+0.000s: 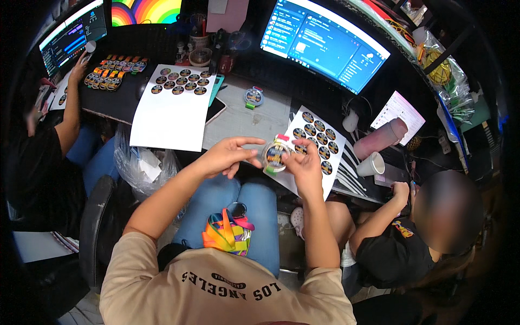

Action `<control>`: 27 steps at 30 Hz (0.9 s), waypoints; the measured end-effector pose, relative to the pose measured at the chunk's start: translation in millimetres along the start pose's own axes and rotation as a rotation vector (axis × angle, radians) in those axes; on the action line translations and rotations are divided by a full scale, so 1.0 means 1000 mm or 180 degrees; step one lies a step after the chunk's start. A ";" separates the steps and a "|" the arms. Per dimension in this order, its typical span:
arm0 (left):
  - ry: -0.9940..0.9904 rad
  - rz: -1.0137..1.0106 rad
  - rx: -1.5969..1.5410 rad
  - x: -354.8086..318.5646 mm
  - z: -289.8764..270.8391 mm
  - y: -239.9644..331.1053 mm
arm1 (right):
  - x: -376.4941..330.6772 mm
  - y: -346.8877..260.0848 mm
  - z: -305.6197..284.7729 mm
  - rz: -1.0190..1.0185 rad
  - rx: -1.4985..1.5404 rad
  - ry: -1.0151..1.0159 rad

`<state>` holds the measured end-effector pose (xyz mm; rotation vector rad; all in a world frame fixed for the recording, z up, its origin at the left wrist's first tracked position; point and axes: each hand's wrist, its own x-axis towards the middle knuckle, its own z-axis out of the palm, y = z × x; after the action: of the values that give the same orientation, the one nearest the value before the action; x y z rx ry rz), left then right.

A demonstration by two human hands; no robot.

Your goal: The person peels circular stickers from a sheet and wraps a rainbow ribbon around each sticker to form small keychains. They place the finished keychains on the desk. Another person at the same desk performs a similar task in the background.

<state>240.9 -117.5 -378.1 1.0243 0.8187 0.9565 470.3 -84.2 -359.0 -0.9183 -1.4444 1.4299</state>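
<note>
Above the desk's front edge, my right hand point(304, 165) pinches a round medal point(274, 157) with a dark printed disc in its middle. A short pink and green ribbon shows at the medal's top and bottom. My left hand point(234, 154) is at the medal's left side, fingers stretched and apart; whether its fingertips touch the rim I cannot tell. Behind my right hand lies a white sheet of round dark stickers point(320, 142). Another medal point(253, 97) rests farther back on the desk. A rainbow ribbon bundle point(227, 230) lies on my lap.
A second sticker sheet point(169, 122) lies to the left, beside a row of medals point(103, 81). At right are a white cup point(371, 164), a pink tumbler point(382, 138) and dark strips point(351, 176). One person sits at each side. A monitor point(325, 43) stands behind.
</note>
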 end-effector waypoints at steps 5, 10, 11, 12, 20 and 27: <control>0.1168 0.1104 0.2415 0.041 0.008 -0.041 | 0.116 0.031 -0.022 0.0403 -0.0257 0.0307; 0.2085 0.0896 0.3945 0.093 0.025 -0.050 | 0.193 0.060 -0.023 0.1071 0.0154 0.0392; 0.2223 0.0795 0.4052 0.102 0.024 -0.049 | 0.202 0.065 -0.022 0.1124 0.0119 0.0384; 0.2243 0.0705 0.4073 0.109 0.023 -0.048 | 0.210 0.068 -0.023 0.1171 0.0130 0.0329; 0.2496 0.0634 0.4215 0.140 0.015 -0.053 | 0.236 0.084 -0.028 0.1411 0.0062 0.0180; 0.2546 0.0798 0.3957 0.129 0.014 -0.047 | 0.239 0.082 -0.026 0.1462 -0.0020 0.0195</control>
<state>312.7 -12.7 -433.0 1.8432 2.1364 1.0602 407.4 153.9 -421.8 -1.3473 -1.2399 1.7071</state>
